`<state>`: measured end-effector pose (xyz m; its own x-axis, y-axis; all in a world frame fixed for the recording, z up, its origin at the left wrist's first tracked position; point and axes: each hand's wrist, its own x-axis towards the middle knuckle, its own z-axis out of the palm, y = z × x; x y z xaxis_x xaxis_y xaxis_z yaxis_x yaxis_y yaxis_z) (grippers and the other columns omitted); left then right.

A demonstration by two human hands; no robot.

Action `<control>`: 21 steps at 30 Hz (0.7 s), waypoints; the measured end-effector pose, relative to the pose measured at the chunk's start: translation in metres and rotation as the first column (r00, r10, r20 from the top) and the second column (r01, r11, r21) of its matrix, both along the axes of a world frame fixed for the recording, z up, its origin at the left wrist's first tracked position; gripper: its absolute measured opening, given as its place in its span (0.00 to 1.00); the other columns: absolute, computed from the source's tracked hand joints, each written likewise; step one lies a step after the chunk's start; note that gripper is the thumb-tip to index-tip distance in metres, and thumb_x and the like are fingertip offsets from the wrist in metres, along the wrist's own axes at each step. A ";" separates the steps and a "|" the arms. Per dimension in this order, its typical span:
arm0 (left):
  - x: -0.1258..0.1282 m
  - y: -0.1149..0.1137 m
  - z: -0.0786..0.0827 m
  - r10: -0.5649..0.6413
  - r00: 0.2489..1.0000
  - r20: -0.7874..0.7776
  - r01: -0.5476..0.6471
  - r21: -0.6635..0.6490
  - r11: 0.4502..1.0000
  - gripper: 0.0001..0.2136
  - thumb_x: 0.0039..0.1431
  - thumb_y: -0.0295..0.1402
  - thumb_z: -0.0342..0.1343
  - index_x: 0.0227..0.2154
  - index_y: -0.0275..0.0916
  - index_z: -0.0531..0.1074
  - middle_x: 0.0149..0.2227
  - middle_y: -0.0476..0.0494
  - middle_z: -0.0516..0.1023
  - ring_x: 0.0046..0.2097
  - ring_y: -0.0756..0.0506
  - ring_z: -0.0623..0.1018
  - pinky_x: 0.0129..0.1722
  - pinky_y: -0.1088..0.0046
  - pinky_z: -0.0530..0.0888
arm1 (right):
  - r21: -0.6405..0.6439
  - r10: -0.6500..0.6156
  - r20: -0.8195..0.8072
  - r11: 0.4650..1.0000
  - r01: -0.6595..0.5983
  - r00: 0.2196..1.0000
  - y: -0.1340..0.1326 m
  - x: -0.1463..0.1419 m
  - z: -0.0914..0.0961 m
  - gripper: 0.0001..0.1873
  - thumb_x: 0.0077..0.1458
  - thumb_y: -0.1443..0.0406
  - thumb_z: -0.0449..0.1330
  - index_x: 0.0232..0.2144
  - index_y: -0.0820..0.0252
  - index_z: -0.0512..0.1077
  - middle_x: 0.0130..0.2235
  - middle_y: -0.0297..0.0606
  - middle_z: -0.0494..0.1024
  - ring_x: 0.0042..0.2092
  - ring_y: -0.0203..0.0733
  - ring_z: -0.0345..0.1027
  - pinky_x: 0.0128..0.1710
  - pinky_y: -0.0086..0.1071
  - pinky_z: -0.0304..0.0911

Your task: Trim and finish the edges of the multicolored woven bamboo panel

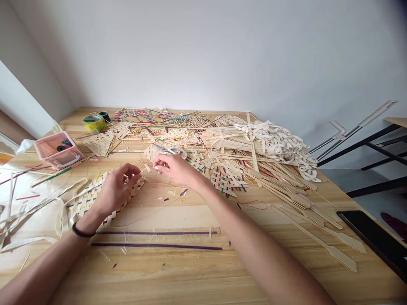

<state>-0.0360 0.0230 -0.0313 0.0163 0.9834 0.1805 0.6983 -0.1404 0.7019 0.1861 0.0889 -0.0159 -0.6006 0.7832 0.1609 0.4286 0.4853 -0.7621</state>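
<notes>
My left hand (116, 190) is curled over a woven mat (85, 199) of pale flat strips with purple and yellow ones through it, its thumb and fingers closed at the mat's right edge. Just to the right, my right hand (173, 168) hovers above the table with thumb and forefinger pinched together. Whatever is in that pinch is too small to make out. Behind the right hand lie scissors (178, 151) with white handles. Two long purple strips (155, 246) lie side by side on the table in front of the hands.
A pink plastic box (59, 150) with thread spools stands left, near a yellow tape roll (94, 123). Woven scraps (222, 180) and loose strips cover the back. White cord (280, 144) is heaped at right beside paddle-ended strips (341, 257). A black phone (375, 241) lies at the right edge.
</notes>
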 end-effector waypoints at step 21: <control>-0.003 0.004 -0.004 0.025 0.996 0.090 -0.027 0.030 0.999 0.14 0.59 0.47 0.60 0.36 0.42 0.76 0.33 0.47 0.81 0.33 0.44 0.77 0.32 0.69 0.69 | 0.051 -0.089 -0.144 0.994 0.098 0.986 0.011 0.016 0.003 0.08 0.66 0.61 0.58 0.35 0.58 0.70 0.25 0.25 0.62 0.26 0.34 0.52 0.30 0.29 0.47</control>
